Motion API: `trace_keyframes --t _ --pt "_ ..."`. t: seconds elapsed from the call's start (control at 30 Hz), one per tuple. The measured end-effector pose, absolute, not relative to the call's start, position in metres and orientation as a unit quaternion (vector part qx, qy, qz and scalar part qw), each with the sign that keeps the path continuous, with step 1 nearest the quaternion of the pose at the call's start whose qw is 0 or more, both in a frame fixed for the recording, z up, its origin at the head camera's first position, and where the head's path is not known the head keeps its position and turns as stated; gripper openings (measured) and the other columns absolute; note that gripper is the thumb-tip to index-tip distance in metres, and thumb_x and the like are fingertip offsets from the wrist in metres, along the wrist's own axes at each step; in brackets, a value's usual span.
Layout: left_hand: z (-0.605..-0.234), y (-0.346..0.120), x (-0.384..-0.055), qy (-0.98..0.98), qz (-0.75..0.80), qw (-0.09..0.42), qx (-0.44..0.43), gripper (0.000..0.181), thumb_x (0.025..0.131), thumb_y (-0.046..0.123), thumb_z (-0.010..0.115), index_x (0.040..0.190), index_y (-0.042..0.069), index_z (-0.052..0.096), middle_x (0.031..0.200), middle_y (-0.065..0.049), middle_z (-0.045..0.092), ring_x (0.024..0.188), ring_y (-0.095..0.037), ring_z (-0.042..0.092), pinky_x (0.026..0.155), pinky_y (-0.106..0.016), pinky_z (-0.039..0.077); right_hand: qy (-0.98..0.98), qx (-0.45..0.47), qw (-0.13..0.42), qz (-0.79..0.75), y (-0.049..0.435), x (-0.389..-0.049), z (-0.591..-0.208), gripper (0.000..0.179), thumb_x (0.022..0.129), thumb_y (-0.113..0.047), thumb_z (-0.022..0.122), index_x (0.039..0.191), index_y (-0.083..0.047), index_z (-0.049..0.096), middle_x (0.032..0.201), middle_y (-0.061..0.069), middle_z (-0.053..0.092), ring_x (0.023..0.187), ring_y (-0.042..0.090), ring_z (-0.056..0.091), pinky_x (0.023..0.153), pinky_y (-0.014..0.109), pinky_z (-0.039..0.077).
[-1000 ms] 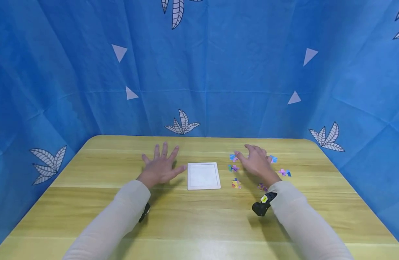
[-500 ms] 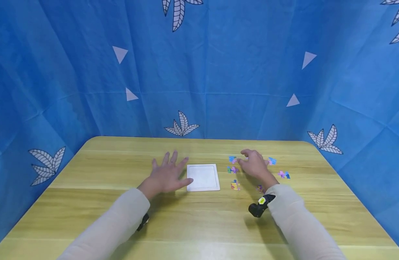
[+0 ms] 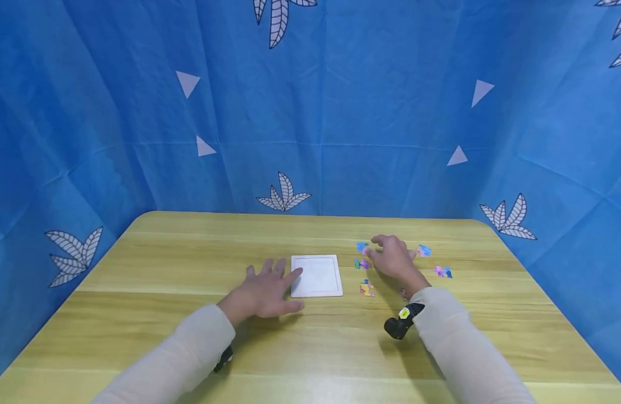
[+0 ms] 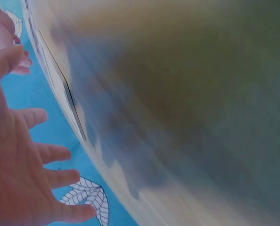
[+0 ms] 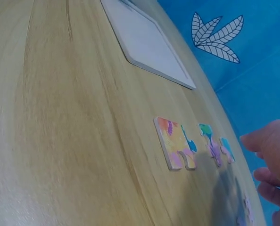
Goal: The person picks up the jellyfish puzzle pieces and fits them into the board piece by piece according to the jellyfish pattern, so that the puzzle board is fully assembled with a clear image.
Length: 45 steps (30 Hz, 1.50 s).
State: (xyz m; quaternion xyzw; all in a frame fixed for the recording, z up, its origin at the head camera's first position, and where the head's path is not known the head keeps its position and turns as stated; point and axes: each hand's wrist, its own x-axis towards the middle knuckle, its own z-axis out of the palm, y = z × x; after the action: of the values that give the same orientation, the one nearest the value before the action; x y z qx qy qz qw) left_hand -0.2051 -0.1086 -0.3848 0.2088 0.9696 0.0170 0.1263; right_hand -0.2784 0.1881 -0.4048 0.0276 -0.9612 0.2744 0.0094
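A white square tray (image 3: 316, 275) lies flat at the table's middle. My left hand (image 3: 270, 289) rests palm down beside it with fingers spread, the index fingertip (image 3: 298, 273) at the tray's left edge. In the left wrist view the left hand (image 4: 22, 160) shows spread fingers next to the blurred tray (image 4: 60, 89). My right hand (image 3: 388, 255) hovers with loosely curled fingers among coloured puzzle pieces, holding nothing I can see. Close to it lie a green-purple piece (image 3: 361, 263) (image 5: 210, 141), a blue piece (image 3: 362, 246) and a yellow piece (image 3: 366, 288) (image 5: 175, 141).
More pieces lie right of the hand: a blue one (image 3: 424, 250), a pink-blue one (image 3: 443, 271) and a small purple one (image 3: 404, 292) by the wrist. The wooden table (image 3: 310, 348) is enclosed by blue cloth walls (image 3: 341, 112). Black wrist cameras (image 3: 398, 324) sit under both sleeves.
My left hand slid right and toward me until its index finger reached the tray's left edge. The right hand drew back slightly and lowered among the pieces.
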Motion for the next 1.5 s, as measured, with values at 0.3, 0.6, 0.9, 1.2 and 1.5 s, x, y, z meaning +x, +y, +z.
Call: trace_keyframes --t 0.3,0.6,0.9,1.2,1.5 --pt "-0.383 -0.102 -0.187 0.953 0.045 0.174 0.244 0.084 0.081 0.071 0.050 0.150 0.030 0.025 0.157 -0.013 0.016 0.142 -0.042 0.015 0.105 -0.070 0.014 -0.966 0.022 0.008 0.258 0.185 -0.279 -0.410 0.045 0.092 -0.031 0.058 0.130 -0.008 0.055 0.125 0.017 0.057 0.115 0.041 0.048 0.085 0.056 0.030" --pt "-0.388 -0.094 -0.183 0.942 0.023 0.202 0.268 0.098 0.071 0.077 0.055 0.150 0.031 0.021 0.158 -0.011 0.012 0.142 -0.041 0.015 0.105 -0.069 0.016 -0.969 0.039 0.012 0.243 0.185 -0.280 -0.414 0.046 0.092 -0.032 0.057 0.130 -0.005 0.055 0.129 0.020 0.053 0.118 0.042 0.047 0.085 0.055 0.032" --pt "-0.389 -0.096 -0.181 0.938 0.008 0.209 0.277 0.114 0.061 0.076 0.065 0.152 0.027 0.017 0.158 -0.012 0.009 0.142 -0.041 0.014 0.104 -0.070 0.020 -0.971 0.038 0.016 0.235 0.186 -0.280 -0.415 0.046 0.092 -0.031 0.058 0.130 -0.005 0.055 0.130 0.022 0.052 0.119 0.043 0.046 0.084 0.055 0.032" --pt "-0.390 -0.096 -0.180 0.938 0.045 0.216 0.267 0.118 0.058 0.070 0.073 0.151 0.024 0.018 0.158 -0.014 0.010 0.142 -0.042 0.011 0.105 -0.069 0.017 -0.970 0.040 0.013 0.237 0.182 -0.285 -0.417 0.045 0.092 -0.032 0.058 0.129 -0.006 0.056 0.129 0.022 0.052 0.118 0.044 0.046 0.085 0.057 0.032" --pt "-0.389 -0.094 -0.181 0.939 0.053 0.213 0.265 0.118 0.056 0.068 0.075 0.150 0.024 0.019 0.158 -0.015 0.011 0.142 -0.042 0.012 0.106 -0.069 0.016 -0.974 0.023 0.006 0.227 0.181 -0.289 -0.420 0.045 0.092 -0.034 0.058 0.129 -0.009 0.055 0.130 0.020 0.050 0.120 0.042 0.043 0.087 0.057 0.031"
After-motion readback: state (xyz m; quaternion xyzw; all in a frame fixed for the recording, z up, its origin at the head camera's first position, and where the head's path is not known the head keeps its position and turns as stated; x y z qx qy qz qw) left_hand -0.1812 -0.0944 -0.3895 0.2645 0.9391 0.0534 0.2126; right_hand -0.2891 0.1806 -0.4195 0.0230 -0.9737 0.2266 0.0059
